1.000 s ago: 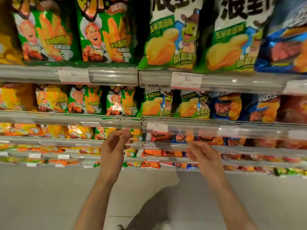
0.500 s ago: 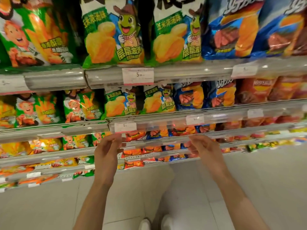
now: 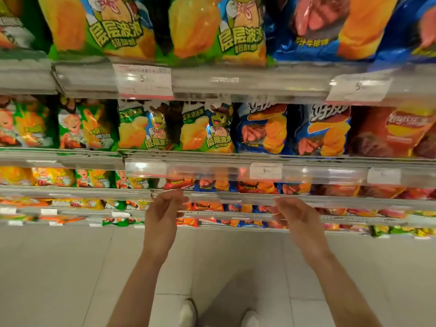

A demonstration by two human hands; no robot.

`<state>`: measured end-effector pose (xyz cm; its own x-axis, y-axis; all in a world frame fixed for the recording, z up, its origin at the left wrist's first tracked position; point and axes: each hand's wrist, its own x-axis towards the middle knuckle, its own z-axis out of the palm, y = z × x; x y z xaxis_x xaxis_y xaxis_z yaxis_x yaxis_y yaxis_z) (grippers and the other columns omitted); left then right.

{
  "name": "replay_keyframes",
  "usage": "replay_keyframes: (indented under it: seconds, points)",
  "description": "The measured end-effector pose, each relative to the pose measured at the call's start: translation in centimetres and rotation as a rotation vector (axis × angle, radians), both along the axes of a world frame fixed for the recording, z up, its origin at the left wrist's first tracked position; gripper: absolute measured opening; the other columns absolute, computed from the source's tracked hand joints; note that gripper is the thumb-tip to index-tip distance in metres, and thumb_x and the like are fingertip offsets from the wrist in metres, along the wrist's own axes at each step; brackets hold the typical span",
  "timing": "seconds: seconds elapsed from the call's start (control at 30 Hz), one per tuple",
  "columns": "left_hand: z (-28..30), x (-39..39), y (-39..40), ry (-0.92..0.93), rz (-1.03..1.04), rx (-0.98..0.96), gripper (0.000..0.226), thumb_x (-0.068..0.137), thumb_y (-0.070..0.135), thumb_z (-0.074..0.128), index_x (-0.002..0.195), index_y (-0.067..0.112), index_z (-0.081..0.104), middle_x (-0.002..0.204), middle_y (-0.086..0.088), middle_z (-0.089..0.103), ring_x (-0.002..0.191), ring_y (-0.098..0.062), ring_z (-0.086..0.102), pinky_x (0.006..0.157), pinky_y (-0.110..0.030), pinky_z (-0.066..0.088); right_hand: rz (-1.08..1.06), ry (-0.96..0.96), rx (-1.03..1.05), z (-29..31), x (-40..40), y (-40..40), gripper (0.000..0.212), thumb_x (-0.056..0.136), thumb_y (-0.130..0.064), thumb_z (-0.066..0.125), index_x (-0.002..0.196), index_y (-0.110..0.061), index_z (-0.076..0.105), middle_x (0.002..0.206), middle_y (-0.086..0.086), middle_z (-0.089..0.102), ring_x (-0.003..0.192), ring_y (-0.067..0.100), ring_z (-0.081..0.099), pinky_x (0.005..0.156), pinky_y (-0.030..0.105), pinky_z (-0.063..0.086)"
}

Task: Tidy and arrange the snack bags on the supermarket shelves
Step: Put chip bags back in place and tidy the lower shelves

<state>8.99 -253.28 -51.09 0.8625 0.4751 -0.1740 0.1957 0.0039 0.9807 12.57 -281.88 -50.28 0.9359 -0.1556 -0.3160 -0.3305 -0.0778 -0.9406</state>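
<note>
Left hand (image 3: 165, 208) raised ahead of me, palm facing inward, fingers loosely bent and apart, nothing in it. Right hand (image 3: 296, 215) mirrors it, fingers relaxed and parted, also holding nothing. Both hover just before the edge of a lower shelf (image 3: 236, 199), forearms reaching up from below, wrists about level with each other.

Nearest stock: blue bags (image 3: 207, 185) and orange ones behind that rail, mostly hidden by it. One shelf up, green bags (image 3: 207, 128) and larger blue bags (image 3: 264, 131) stand upright, faces forward.

Judgement: air-filled foil packs, light, soft, slick; contents brittle. Best taken by the side seams or top crimp, both palms cupping gently, no squeeze. Sliding along the shelf seems safer than lifting
</note>
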Motion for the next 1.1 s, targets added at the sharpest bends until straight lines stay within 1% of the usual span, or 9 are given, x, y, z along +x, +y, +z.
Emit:
replay_keyframes:
  seconds: [0.13, 0.27, 0.33, 0.43, 0.57, 0.67, 0.8, 0.97, 1.1]
  points:
    - [-4.8, 1.8, -2.6, 0.051, -0.021, 0.045, 0.017, 0.101, 0.006, 0.061, 0.096, 0.015, 0.073, 0.087, 0.007, 0.077, 0.086, -0.013, 0.071, 0.077, -0.030, 0.055, 0.018, 0.011, -0.022, -5.0, 2.1, -1.5, 0.007, 0.098, -0.014, 0.068, 0.100, -0.012, 0.074, 0.089, 0.011, 0.077, 0.085, 0.024, 0.073, 0.075, 0.024, 0.061]
    - [-10.2, 5.3, -3.4, 0.051, -0.036, 0.152, 0.013, 0.098, 0.004, 0.064, 0.101, 0.015, 0.071, 0.095, 0.007, 0.072, 0.085, 0.000, 0.065, 0.080, -0.029, 0.056, 0.087, -0.036, -0.125, -10.9, 5.5, -1.4, 0.014, 0.100, -0.010, 0.064, 0.094, -0.020, 0.072, 0.081, 0.006, 0.073, 0.077, 0.022, 0.066, 0.081, 0.046, 0.055]
    - [-12.8, 7.7, -2.8, 0.012, -0.065, 0.228, 0.014, 0.099, 0.014, 0.066, 0.108, 0.025, 0.068, 0.110, 0.000, 0.069, 0.095, -0.009, 0.065, 0.079, -0.024, 0.055, 0.124, -0.092, -0.197, -13.7, 8.0, -1.0, 0.012, 0.100, -0.012, 0.063, 0.096, -0.018, 0.072, 0.079, 0.000, 0.070, 0.074, 0.016, 0.062, 0.077, 0.041, 0.052]
    - [-16.5, 11.4, -1.1, -0.093, -0.098, 0.433, 0.020, 0.095, 0.035, 0.066, 0.113, 0.033, 0.059, 0.122, -0.007, 0.065, 0.114, -0.028, 0.062, 0.099, -0.046, 0.051, 0.098, -0.259, -0.339, -16.7, 11.9, -0.6, 0.012, 0.098, -0.016, 0.064, 0.090, -0.023, 0.070, 0.075, -0.013, 0.070, 0.068, 0.006, 0.064, 0.068, 0.027, 0.050]
    - [-19.1, 15.6, 0.8, -0.213, -0.180, 0.775, 0.046, 0.090, 0.053, 0.058, 0.120, 0.018, 0.063, 0.103, -0.009, 0.069, 0.096, -0.034, 0.066, 0.085, -0.049, 0.054, 0.043, -0.593, -0.779, -18.7, 15.5, -0.3, 0.010, 0.096, -0.025, 0.067, 0.088, -0.020, 0.064, 0.077, 0.005, 0.069, 0.068, 0.025, 0.064, 0.059, 0.028, 0.044]
    - [-20.7, 18.2, 1.0, -0.286, -0.135, 1.052, 0.055, 0.090, 0.055, 0.058, 0.129, 0.017, 0.057, 0.110, -0.019, 0.064, 0.096, -0.045, 0.064, 0.080, -0.045, 0.056, -0.070, -0.788, -1.013, -20.1, 17.8, 0.0, 0.027, 0.093, -0.025, 0.068, 0.107, -0.001, 0.069, 0.109, 0.026, 0.065, 0.101, 0.045, 0.062, 0.078, 0.043, 0.052]
    - [-22.7, 20.3, 0.8, -0.408, -0.157, 0.971, 0.056, 0.094, 0.050, 0.064, 0.140, 0.019, 0.055, 0.150, -0.013, 0.044, 0.135, -0.025, 0.043, 0.106, -0.005, 0.029, -0.116, -0.963, -1.071, -22.1, 19.2, 0.0, 0.031, 0.093, -0.027, 0.066, 0.110, -0.001, 0.070, 0.114, 0.025, 0.063, 0.107, 0.044, 0.058, 0.091, 0.048, 0.050]
    - [-24.1, 21.1, 0.9, -0.508, -0.079, 0.990, 0.059, 0.091, 0.057, 0.062, 0.143, 0.030, 0.051, 0.149, -0.005, 0.044, 0.138, -0.025, 0.044, 0.111, -0.037, 0.040, -0.134, -1.035, -1.034, -23.6, 20.0, -0.1, 0.035, 0.096, -0.032, 0.059, 0.114, -0.004, 0.070, 0.113, 0.021, 0.064, 0.108, 0.040, 0.059, 0.092, 0.049, 0.052]
    - [-24.5, 21.3, 0.9, -0.552, -0.063, 1.000, 0.060, 0.092, 0.055, 0.066, 0.145, 0.032, 0.050, 0.150, -0.003, 0.045, 0.136, -0.022, 0.046, 0.106, -0.030, 0.039, -0.147, -1.055, -1.042, -24.2, 20.5, -0.4, 0.030, 0.099, -0.029, 0.062, 0.116, -0.006, 0.070, 0.113, 0.019, 0.064, 0.108, 0.037, 0.058, 0.092, 0.047, 0.051]
